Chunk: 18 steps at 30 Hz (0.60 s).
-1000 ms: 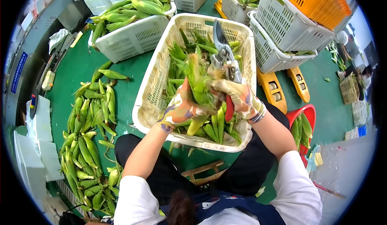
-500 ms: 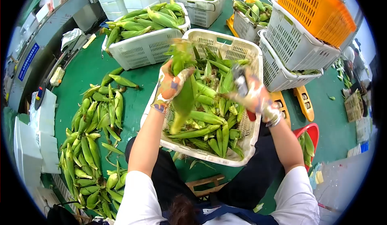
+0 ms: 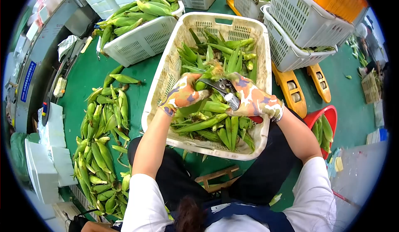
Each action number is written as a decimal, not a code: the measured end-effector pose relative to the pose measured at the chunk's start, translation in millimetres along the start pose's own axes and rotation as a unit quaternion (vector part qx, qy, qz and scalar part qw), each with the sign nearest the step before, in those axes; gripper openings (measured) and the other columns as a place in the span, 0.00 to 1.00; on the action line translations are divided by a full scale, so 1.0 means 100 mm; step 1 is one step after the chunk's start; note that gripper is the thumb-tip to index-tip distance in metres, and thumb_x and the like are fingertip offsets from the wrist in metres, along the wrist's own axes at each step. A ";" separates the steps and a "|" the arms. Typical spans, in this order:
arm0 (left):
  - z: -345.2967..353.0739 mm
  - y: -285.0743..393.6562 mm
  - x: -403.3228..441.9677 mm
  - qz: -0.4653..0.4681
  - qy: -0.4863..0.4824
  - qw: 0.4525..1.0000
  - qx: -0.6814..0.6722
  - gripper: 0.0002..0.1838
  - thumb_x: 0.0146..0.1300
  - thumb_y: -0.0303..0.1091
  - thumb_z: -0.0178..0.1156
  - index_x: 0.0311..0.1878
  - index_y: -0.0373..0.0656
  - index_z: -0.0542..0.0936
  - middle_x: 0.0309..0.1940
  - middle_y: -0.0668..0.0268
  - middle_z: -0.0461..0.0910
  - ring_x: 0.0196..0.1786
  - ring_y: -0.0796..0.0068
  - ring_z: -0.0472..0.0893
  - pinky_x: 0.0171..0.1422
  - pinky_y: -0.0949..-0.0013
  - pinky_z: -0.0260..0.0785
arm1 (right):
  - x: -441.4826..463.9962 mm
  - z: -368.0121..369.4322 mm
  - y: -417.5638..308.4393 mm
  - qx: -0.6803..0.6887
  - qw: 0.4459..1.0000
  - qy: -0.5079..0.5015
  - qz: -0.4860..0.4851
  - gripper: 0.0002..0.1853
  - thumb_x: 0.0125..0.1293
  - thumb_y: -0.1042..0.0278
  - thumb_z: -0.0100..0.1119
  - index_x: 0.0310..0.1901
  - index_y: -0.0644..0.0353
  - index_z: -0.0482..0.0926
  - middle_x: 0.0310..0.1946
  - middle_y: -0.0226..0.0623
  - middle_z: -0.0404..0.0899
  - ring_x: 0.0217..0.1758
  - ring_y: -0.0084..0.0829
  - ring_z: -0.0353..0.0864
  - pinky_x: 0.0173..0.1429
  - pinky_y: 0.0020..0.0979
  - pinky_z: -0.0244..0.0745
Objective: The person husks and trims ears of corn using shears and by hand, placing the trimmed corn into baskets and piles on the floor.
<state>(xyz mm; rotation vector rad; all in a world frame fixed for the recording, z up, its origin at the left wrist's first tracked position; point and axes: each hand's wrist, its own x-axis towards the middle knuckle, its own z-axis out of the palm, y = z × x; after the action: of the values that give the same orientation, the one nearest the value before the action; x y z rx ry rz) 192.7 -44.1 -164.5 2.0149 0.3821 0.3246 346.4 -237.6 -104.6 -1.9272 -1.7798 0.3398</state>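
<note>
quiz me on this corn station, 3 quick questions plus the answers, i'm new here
1. What does the right hand hold? a) a hammer b) shears c) a brush
2. True or false: the red bucket has corn in it.
3. Fill in the blank: the orange crate sits ____ the white crates.

Key: 1. b; 2. true; 3. on top of
</note>
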 end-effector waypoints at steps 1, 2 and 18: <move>0.00 0.04 -0.01 -0.007 -0.013 1.000 0.012 0.33 0.46 0.46 0.66 0.52 0.32 0.71 0.47 0.48 0.72 0.52 0.56 0.72 0.57 0.62 0.63 | -0.02 -0.02 0.00 0.043 0.999 -0.021 -0.019 0.31 0.43 0.56 0.65 0.45 0.65 0.64 0.40 0.52 0.69 0.45 0.48 0.70 0.49 0.40 0.66; -0.01 0.16 -0.02 -0.014 -0.026 0.999 0.024 0.32 0.47 0.45 0.66 0.51 0.32 0.71 0.47 0.49 0.73 0.51 0.57 0.72 0.56 0.63 0.64 | -0.03 -0.03 0.00 0.086 0.995 -0.040 -0.039 0.28 0.43 0.57 0.65 0.42 0.65 0.66 0.38 0.51 0.71 0.42 0.48 0.71 0.47 0.39 0.67; -0.12 0.03 -0.24 -0.067 -0.084 0.908 -0.405 0.30 0.43 0.21 0.66 0.50 0.44 0.64 0.50 0.54 0.69 0.51 0.59 0.73 0.47 0.58 0.75 | -0.07 -0.05 0.11 0.155 0.950 -0.259 0.079 0.51 0.46 0.43 0.66 0.62 0.71 0.54 0.50 0.52 0.70 0.52 0.39 0.72 0.55 0.31 0.67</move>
<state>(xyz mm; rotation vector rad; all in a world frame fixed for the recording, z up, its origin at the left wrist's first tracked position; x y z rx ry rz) 166.5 -45.4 -158.3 1.1781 0.2193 0.1744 357.7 -245.7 -107.5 -1.8590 -1.7329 1.2015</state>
